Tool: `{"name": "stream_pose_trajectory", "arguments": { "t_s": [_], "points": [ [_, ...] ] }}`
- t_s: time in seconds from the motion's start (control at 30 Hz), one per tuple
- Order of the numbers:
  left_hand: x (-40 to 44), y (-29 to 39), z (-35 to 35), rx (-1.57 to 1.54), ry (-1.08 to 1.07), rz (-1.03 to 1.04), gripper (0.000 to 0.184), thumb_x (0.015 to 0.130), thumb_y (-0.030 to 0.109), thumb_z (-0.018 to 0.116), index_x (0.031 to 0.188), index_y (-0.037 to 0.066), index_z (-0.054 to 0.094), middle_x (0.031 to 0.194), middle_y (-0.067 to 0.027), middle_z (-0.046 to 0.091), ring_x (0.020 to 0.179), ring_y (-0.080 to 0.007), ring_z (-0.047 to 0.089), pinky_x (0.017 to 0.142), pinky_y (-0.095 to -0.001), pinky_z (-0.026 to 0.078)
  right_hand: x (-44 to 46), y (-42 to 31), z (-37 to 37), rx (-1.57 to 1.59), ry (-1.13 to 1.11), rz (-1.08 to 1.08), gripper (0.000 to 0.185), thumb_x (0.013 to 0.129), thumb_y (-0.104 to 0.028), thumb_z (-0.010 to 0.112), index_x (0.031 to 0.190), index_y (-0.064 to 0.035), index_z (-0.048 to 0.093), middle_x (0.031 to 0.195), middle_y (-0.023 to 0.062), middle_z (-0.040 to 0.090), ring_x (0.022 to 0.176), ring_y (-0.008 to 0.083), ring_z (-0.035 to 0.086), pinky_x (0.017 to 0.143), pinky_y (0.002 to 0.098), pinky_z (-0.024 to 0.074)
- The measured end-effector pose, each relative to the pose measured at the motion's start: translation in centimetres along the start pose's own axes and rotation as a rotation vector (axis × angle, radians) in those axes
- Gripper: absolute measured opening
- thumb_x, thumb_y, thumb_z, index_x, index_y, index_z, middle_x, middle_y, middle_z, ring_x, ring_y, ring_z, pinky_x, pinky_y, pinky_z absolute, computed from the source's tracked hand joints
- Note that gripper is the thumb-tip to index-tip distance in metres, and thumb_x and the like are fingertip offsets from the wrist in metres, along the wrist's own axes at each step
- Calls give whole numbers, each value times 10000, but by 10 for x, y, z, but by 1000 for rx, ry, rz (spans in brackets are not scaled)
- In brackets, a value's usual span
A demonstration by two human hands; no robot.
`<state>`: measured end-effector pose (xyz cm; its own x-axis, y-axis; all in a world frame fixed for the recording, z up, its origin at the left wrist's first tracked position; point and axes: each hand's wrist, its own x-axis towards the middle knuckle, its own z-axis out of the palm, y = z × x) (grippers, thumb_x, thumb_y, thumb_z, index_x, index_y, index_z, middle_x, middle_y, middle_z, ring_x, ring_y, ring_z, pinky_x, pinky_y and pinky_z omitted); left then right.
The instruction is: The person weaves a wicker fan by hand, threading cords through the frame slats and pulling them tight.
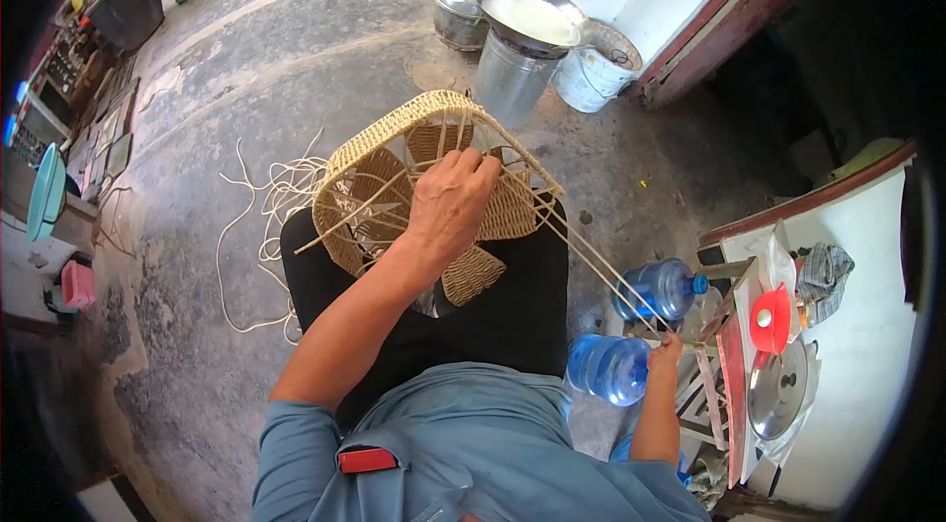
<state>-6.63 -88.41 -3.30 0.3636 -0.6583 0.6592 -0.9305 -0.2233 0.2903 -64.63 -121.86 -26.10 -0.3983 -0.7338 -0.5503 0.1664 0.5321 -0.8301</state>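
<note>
A woven straw-coloured basket frame [394, 131] with petal-shaped woven panels rests on my black-clad lap. My left hand [453, 197] is closed over the basket's upper middle, at its thin rods; what its fingers grip is hidden beneath it. Stretched out to the lower right, my right hand [666, 349] is closed on pale cord [606, 271], which runs taut in two strands from the basket's right corner. Loose cord [258, 189] lies tangled on the floor to the left of the basket.
Two blue water bottles [662, 290] stand near my right hand. Beyond the basket are a metal cylinder [510, 79] bearing a wide pan, a lidded pot [460, 12] and a white bucket [594, 72]. A stand with a red item [770, 318] and a pot lid is at the right.
</note>
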Motion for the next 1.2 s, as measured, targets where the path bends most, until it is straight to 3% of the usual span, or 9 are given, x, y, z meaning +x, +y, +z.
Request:
{"name": "stream_pose_trajectory", "arguments": {
  "t_s": [0.13,0.37,0.5,0.73,0.9,1.03,1.2],
  "points": [
    [1,-1,1,3,15,-3,117,904,63,726,980,61,637,927,-104,618,907,-300,688,781,-437,578,62,19,-13,155,171,-105,374,840,-281,716,668,-231,388,545,-41,317,393,155,250,372,347,207],
    [-3,-3,4,13,27,1,111,917,53,723,963,66,623,916,-101,613,891,-299,687,770,-434,582,46,-14,-49,143,227,-118,225,920,-305,674,880,-180,492,799,9,447,655,184,396,571,376,323],
    [1,-5,6,16,53,5,116,923,51,716,968,68,611,901,-96,607,880,-293,686,755,-429,579,47,-30,-106,91,304,-129,199,966,-319,650,1002,-150,552,943,37,521,805,201,480,685,393,389],
    [7,-3,11,46,72,-34,145,937,36,686,993,66,556,869,-98,608,844,-286,690,735,-418,580,35,-34,-239,-55,514,-76,300,1046,-343,609,1214,-99,656,1197,86,651,1067,229,626,884,422,505],
    [17,8,16,104,26,-119,156,955,-1,631,1053,62,528,889,-118,629,824,-306,712,730,-426,589,52,-21,-266,-178,509,-61,425,1103,-361,579,1366,-62,730,1378,122,744,1254,250,731,1026,442,588],
    [21,10,19,13,31,-187,197,931,-28,648,1079,46,542,954,-152,643,857,-343,736,726,-453,620,24,-29,-175,-222,296,-204,305,1080,-310,649,1285,-92,712,1142,54,659,961,156,617,762,349,461],
    [20,13,8,-159,59,-261,163,994,4,636,1115,35,530,1014,-193,651,937,-433,728,770,-524,594,-27,-49,-18,-184,-274,-475,183,1051,-246,737,1184,-131,689,848,-31,552,594,38,474,432,233,303]
  ]
}}
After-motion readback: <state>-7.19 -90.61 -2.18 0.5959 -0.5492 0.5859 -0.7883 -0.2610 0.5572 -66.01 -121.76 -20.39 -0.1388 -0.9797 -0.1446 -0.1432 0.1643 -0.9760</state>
